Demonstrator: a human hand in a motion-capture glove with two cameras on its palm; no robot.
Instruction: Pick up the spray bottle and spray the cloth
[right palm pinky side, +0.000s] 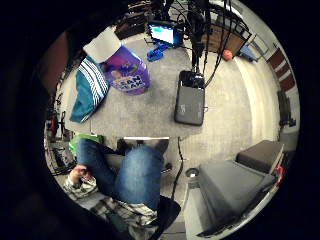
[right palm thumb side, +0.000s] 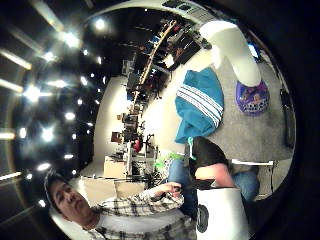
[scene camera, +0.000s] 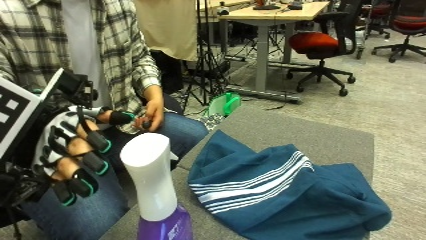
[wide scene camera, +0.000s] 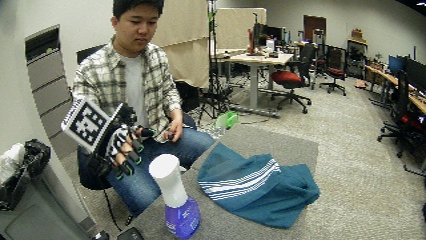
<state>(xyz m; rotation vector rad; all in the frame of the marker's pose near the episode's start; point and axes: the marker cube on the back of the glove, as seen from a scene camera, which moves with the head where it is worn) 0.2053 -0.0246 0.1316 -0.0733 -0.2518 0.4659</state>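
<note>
Open office, grey worktop (scene camera: 286, 132) in front. One spray bottle (scene camera: 154, 185), white top over purple base, upright near the worktop's edge; one teal striped cloth (scene camera: 286, 192) heaped just beside it. One gloved right hand (scene camera: 73, 155) hovering beside the bottle top, grip loosely curled, empty. Risk, as judged: bumping the tall top on approach, tipping it off the edge.

Open-plan office or lab space. Grey carpet floor (wide scene camera: 359, 150), wooden desks (wide scene camera: 256, 59) with monitors (wide scene camera: 258, 31) and cables, rolling office chairs, one with a red seat (scene camera: 319, 42). Tripod stand (wide scene camera: 214, 75) behind the person, grey filing cabinet (wide scene camera: 46, 65) by the wall, rows of ceiling lights (right palm thumb side: 45, 95).
</note>
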